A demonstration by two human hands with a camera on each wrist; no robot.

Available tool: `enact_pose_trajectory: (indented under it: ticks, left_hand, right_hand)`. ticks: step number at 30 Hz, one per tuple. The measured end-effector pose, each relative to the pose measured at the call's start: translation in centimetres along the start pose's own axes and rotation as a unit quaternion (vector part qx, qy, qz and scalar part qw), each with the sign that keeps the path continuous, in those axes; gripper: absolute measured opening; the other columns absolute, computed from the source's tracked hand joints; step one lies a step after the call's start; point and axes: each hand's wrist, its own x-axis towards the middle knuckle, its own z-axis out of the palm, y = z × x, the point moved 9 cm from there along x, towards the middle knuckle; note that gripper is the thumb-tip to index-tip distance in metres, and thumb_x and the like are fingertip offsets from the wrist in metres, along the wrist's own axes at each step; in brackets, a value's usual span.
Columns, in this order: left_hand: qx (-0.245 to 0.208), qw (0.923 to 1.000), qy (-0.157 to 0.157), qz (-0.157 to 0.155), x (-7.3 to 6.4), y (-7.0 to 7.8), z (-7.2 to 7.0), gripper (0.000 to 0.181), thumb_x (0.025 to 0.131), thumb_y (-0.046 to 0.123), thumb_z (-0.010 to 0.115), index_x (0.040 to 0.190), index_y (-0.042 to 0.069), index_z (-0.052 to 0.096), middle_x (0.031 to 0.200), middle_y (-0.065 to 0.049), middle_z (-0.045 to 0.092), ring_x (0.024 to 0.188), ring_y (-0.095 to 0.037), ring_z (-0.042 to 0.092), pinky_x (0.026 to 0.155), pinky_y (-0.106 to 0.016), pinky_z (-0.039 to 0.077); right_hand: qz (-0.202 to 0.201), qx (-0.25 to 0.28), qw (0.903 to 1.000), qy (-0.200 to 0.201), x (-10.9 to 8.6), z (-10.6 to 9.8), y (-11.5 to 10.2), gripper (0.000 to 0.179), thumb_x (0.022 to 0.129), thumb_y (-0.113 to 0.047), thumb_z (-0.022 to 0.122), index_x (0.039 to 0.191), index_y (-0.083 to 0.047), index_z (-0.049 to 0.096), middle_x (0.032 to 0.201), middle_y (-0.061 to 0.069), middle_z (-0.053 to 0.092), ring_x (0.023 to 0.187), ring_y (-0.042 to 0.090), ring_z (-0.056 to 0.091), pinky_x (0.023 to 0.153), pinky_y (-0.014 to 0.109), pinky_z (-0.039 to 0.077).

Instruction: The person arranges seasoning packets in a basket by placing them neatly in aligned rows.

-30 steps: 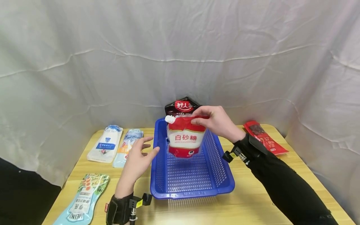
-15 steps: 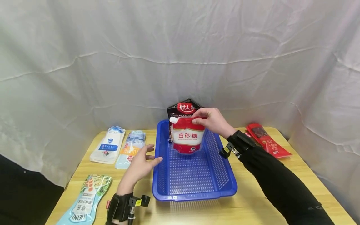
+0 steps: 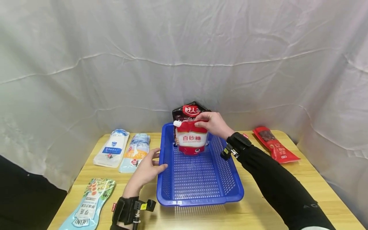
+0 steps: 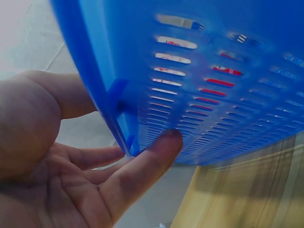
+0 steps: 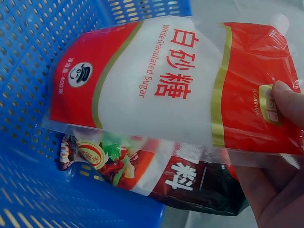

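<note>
My right hand point(image 3: 213, 124) pinches the top edge of a red and white sugar pouch point(image 3: 192, 139) with a white spout cap. The pouch hangs upright inside the back of a blue plastic basket point(image 3: 201, 201). In the right wrist view the sugar pouch point(image 5: 156, 80) fills the middle, its lower end by the perforated wall. Behind it a black seasoning pouch point(image 3: 179, 112) leans in the basket, partly covered. My left hand point(image 3: 146, 171) holds the basket's left rim, thumb over the edge. Its fingers point(image 4: 142, 173) lie along the outer wall in the left wrist view.
To the left lie a white and blue pouch point(image 3: 112, 149), a light blue and orange pouch point(image 3: 135, 154) and a light blue Heinz pouch point(image 3: 89, 206). A red packet point(image 3: 274, 145) lies at the right of the wooden table point(image 3: 264, 204). A grey curtain point(image 3: 184, 64) hangs behind.
The right hand has lowered the sugar pouch a little further into the basket. My left hand has come from just beside the basket onto its left rim.
</note>
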Motion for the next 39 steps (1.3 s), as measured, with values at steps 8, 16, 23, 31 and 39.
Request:
enact_pose_trajectory:
  ticks: [8, 16, 23, 31, 39]
  left_hand:
    - [-0.032, 0.9994, -0.004, 0.012, 0.1, 0.1, 0.2, 0.071, 0.09, 0.003, 0.075, 0.153, -0.005, 0.041, 0.138, -0.028, 0.059, 0.111, -0.04, 0.069, 0.085, -0.048, 0.063]
    - [-0.036, 0.9992, -0.007, 0.014, 0.2, 0.0, 0.3, 0.072, 0.09, 0.002, 0.075, 0.153, -0.005, 0.041, 0.137, -0.029, 0.06, 0.111, -0.04, 0.069, 0.085, -0.049, 0.063]
    - [-0.028, 0.9995, -0.007, 0.011, 0.4, 0.2, 0.4, 0.07, 0.091, 0.002, 0.073, 0.153, -0.004, 0.041, 0.138, -0.028, 0.059, 0.113, -0.042, 0.068, 0.087, -0.049, 0.062]
    - [-0.025, 0.9995, -0.013, 0.011, 0.5, 0.2, 0.1, 0.071, 0.092, 0.003, 0.073, 0.154, -0.004, 0.04, 0.14, -0.029, 0.058, 0.115, -0.043, 0.067, 0.088, -0.05, 0.062]
    - [-0.016, 0.9999, -0.006, 0.003, 0.4, -0.1, -0.5, 0.07, 0.093, 0.004, 0.072, 0.155, -0.002, 0.04, 0.142, -0.028, 0.057, 0.117, -0.042, 0.066, 0.091, -0.05, 0.061]
  right_hand:
    - [0.011, 0.011, 0.9999, -0.001, 1.0, 0.4, 0.6, 0.021, 0.093, -0.019, 0.079, 0.112, -0.01, 0.078, 0.116, 0.011, 0.075, 0.105, 0.03, 0.069, 0.086, 0.044, 0.062]
    - [0.037, 0.021, 0.9989, -0.019, 1.2, 0.5, 1.6, 0.025, 0.095, -0.022, 0.079, 0.118, -0.013, 0.077, 0.122, 0.011, 0.072, 0.108, 0.031, 0.067, 0.088, 0.045, 0.062]
    - [0.048, 0.038, 0.9978, -0.023, 0.9, 0.2, 1.8, 0.032, 0.093, -0.02, 0.081, 0.124, -0.014, 0.075, 0.127, 0.01, 0.071, 0.114, 0.032, 0.067, 0.092, 0.046, 0.061]
    - [0.018, 0.063, 0.9978, -0.006, 0.3, -1.0, 1.3, 0.046, 0.092, -0.027, 0.082, 0.133, -0.013, 0.068, 0.131, 0.009, 0.07, 0.115, 0.029, 0.068, 0.093, 0.045, 0.06]
    - [-0.05, 0.066, 0.9882, 0.129, -2.4, -7.1, 1.4, 0.043, 0.097, -0.03, 0.076, 0.135, -0.013, 0.067, 0.132, 0.009, 0.07, 0.119, 0.026, 0.068, 0.099, 0.044, 0.056]
